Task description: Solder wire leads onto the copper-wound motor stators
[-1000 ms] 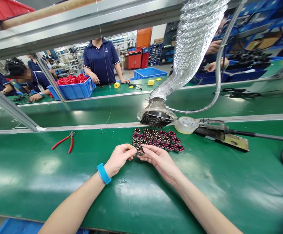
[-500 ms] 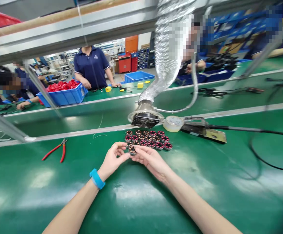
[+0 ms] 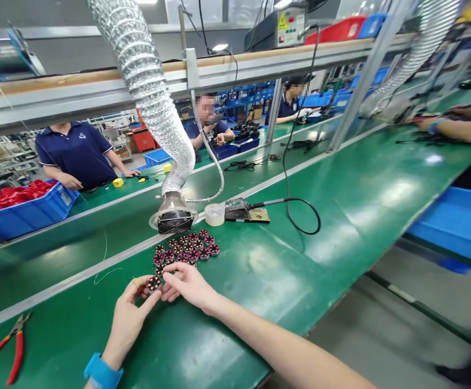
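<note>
My left hand [image 3: 128, 313], with a blue wristband [image 3: 101, 371], and my right hand [image 3: 189, 286] meet over the green bench [image 3: 260, 270]. Between their fingertips they pinch a small round coil part [image 3: 153, 282] with copper windings and a red-black rim. Just beyond my fingers lies a cluster of several similar coil parts [image 3: 184, 249], flat on the bench. Both hands have fingers curled around the held part.
A silver flexible duct ends in a fan grille [image 3: 174, 220] behind the cluster. Next to it sit a tape roll [image 3: 214, 214] and a soldering tool stand [image 3: 246, 212] with a black cable. Red pliers [image 3: 6, 348] lie at the left. Other people work across the line; a blue bin [image 3: 458, 224] stands right.
The camera has swung to the right, so hands and parts now sit at lower left. My hands still hold the coil part together, close to the cluster.
</note>
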Demonstrator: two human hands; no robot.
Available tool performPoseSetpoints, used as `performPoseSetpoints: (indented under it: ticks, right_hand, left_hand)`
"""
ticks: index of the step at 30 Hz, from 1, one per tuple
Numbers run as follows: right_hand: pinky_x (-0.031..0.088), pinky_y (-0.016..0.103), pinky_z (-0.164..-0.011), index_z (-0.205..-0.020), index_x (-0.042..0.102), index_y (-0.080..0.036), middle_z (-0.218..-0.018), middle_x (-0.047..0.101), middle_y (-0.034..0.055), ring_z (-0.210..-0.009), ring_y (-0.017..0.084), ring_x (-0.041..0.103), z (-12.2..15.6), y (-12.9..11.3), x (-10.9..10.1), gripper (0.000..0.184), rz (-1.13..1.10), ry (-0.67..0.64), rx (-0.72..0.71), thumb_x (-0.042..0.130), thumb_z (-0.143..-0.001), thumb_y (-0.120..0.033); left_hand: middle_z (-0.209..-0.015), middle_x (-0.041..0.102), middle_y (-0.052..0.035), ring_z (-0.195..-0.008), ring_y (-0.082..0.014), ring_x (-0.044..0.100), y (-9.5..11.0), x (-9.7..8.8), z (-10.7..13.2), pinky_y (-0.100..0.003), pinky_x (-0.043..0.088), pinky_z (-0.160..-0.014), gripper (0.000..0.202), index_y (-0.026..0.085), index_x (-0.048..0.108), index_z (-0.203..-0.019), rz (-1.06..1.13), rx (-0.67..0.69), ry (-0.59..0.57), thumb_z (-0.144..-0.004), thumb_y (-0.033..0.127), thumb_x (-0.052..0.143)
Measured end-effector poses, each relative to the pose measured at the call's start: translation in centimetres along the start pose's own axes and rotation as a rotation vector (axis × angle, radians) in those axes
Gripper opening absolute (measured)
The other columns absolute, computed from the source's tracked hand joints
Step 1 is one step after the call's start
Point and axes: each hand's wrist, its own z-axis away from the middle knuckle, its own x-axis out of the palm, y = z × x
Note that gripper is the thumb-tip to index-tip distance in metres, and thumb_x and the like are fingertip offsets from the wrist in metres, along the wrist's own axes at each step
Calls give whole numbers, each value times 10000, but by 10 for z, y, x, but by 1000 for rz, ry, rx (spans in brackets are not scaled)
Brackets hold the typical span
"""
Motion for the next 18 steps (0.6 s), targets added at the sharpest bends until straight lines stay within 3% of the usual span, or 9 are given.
performPoseSetpoints:
  ticks: [4, 10, 18]
  right_hand:
    - [441, 205, -450, -851, 657, -224, -575, 645, -77, -424, 102, 609, -6, -3, -3, 484, 33, 127, -79, 788, -680, -658]
    - [474, 227, -471, -838, 689, -164, -576, 613, -32, -464, 101, 564, 3, -21, -11, 435, -10, 383, -272, 743, -764, -589]
    - [444, 206, -456, -865, 691, -167, -566, 580, -44, -465, 85, 520, 10, -26, -16, 365, -79, 473, -351, 753, -805, -522]
  left_hand:
    - [-1081, 722, -70, -905, -241, 670, -19, -9, -11, -399, 535, -869, 520, 216, 728, -1121, -118, -35, 10, -761, 589, 764]
    - [-1052, 699, -62, -1029, -264, 624, -26, -5, -4, -443, 482, -970, 324, 264, 772, -1034, -341, 127, -63, -794, 482, 789]
    - [-988, 679, -47, -973, -248, 592, -24, 7, 0, -409, 447, -902, 305, 275, 764, -1057, -455, 103, -56, -781, 385, 836]
